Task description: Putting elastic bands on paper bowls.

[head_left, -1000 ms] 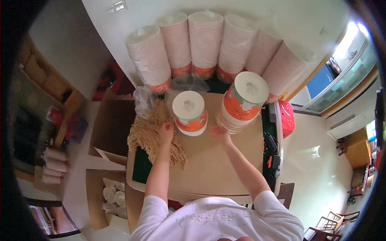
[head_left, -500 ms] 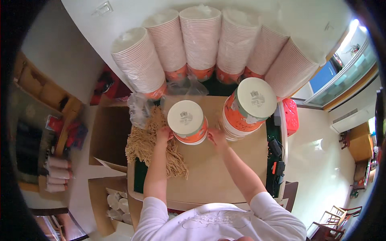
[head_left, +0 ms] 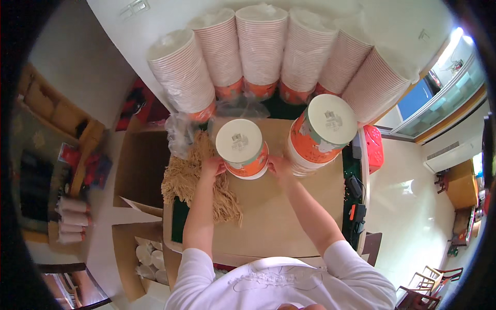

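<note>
An upturned paper bucket (head_left: 239, 141) stands in front of me on a brown cardboard sheet (head_left: 279, 227). Its base is cream-white and its side is printed orange and green. White rim edges show beneath it. My left hand (head_left: 213, 166) pinches the rim on the left. My right hand (head_left: 279, 166) has its fingers closed at the rim on the right. Just right of that hand rises a short stack of upturned paper buckets (head_left: 316, 147) in the same print. A heap of tan shredded paper (head_left: 194, 181) lies beside and partly under my left forearm.
Tall plastic-wrapped stacks of paper buckets (head_left: 261, 51) line the wall. Crumpled clear plastic (head_left: 178, 137) lies left of the bucket. Open cartons (head_left: 139, 170) stand at the table's left. Black adapters with cables (head_left: 356, 212) and a red plastic stool (head_left: 373, 147) are at the right.
My hands stay at the bucket's rim. The bucket and hands sit slightly farther up in the picture, and a bit more orange side shows. The whole view has shifted slightly.
</note>
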